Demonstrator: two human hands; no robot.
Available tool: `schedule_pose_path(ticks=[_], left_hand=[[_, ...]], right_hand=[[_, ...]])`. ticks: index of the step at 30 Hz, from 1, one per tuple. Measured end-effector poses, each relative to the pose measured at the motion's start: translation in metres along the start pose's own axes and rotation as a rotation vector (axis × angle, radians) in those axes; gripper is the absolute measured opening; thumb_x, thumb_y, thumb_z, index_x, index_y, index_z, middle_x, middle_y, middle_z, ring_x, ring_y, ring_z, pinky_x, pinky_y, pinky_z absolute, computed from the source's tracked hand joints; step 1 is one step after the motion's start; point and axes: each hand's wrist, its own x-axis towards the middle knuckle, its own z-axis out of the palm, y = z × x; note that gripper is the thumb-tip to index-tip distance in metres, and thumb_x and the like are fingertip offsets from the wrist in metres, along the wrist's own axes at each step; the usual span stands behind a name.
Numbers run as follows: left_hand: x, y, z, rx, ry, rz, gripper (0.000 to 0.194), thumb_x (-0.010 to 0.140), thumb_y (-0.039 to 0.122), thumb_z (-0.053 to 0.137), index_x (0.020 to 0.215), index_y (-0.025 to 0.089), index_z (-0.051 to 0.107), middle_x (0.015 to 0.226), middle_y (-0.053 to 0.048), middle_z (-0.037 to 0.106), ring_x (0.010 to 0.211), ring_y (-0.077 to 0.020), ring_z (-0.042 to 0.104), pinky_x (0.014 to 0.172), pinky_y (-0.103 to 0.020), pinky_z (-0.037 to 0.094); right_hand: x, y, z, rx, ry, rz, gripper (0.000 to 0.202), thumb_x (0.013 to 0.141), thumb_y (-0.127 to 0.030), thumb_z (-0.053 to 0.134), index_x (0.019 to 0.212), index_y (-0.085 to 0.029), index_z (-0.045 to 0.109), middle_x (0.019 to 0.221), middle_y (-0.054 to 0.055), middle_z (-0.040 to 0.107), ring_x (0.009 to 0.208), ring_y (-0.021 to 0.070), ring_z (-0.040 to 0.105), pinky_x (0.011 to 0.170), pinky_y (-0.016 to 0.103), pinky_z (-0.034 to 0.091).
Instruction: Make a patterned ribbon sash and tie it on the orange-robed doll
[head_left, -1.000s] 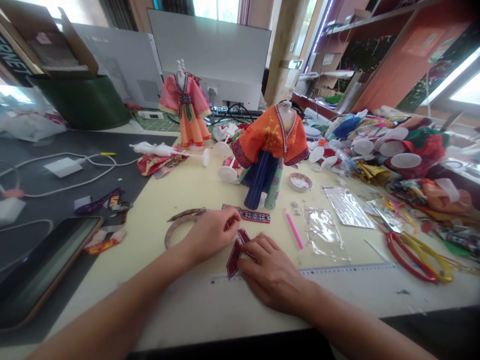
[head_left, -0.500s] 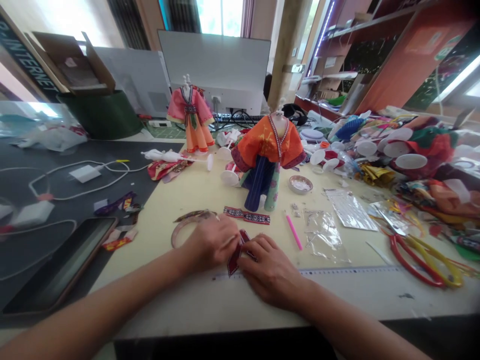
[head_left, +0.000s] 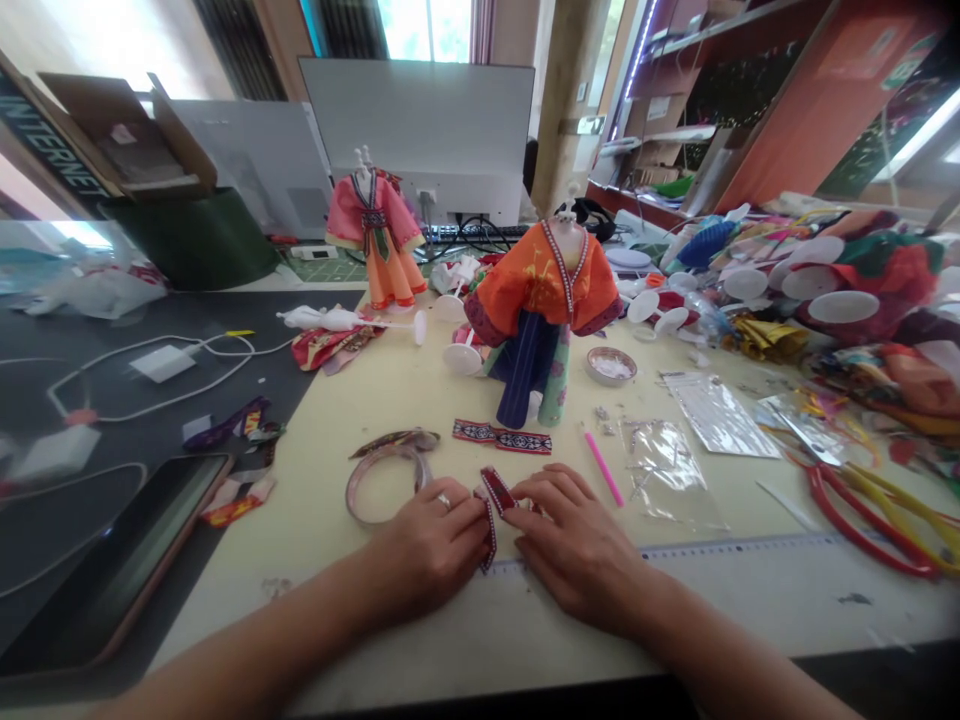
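Between my hands is a small piece of dark red patterned ribbon [head_left: 500,492] with beaded-looking white edges, bent at an angle. My left hand [head_left: 439,540] pinches its left part, fingers closed. My right hand [head_left: 577,540] grips the right part between thumb and fingers. A roll of double-sided-looking clear tape [head_left: 369,490] lies just beyond my left hand. Behind the ribbon, a flat woven band [head_left: 501,437] in red, black and white rests on the table. A doll form in an orange top and blue skirt [head_left: 544,310] stands farther back.
To the right lie a pink pen [head_left: 603,470], a clear plastic bag [head_left: 667,470], scissors [head_left: 870,520] and a ruler [head_left: 720,548]. A phone [head_left: 112,560] sits on the dark mat at left. Piled fabrics and white stands [head_left: 817,280] crowd the right back.
My left hand has come down and toward me beside the ribbon, uncovering the tape roll. The ribbon has shifted between both hands. The camera view has moved slightly.
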Motion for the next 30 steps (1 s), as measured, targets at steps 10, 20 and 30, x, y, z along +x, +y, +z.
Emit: schedule_pose_path(ticks=[10, 20, 30], left_hand=[[0.0, -0.004, -0.005, -0.057, -0.044, -0.03, 0.013, 0.085, 0.013, 0.049, 0.08, 0.012, 0.062, 0.087, -0.01, 0.062, 0.079, -0.0196, 0.054, 0.073, -0.038, 0.047], [-0.001, -0.003, -0.001, -0.023, -0.031, -0.026, 0.016, 0.086, 0.015, 0.048, 0.08, 0.011, 0.063, 0.078, -0.009, 0.06, 0.075, -0.0199, 0.053, 0.07, -0.037, 0.048], [0.001, -0.004, -0.002, -0.055, 0.009, -0.024, 0.016, 0.085, 0.013, 0.049, 0.075, 0.012, 0.061, 0.077, -0.009, 0.06, 0.075, -0.0192, 0.055, 0.071, -0.036, 0.048]], right_hand=[[-0.009, 0.011, -0.006, -0.016, 0.051, 0.107, 0.016, 0.088, -0.014, 0.046, 0.094, -0.015, 0.061, 0.09, 0.008, 0.059, 0.085, 0.0199, 0.049, 0.079, 0.038, 0.043], [0.03, 0.015, 0.013, -0.176, -0.151, 0.051, 0.021, 0.089, -0.016, 0.044, 0.073, -0.015, 0.058, 0.078, 0.006, 0.056, 0.076, 0.0176, 0.047, 0.072, 0.033, 0.04], [0.014, 0.026, -0.015, -0.137, 0.28, 0.28, 0.014, 0.082, -0.014, 0.047, 0.069, -0.018, 0.051, 0.073, 0.004, 0.056, 0.072, 0.0176, 0.051, 0.069, 0.032, 0.04]])
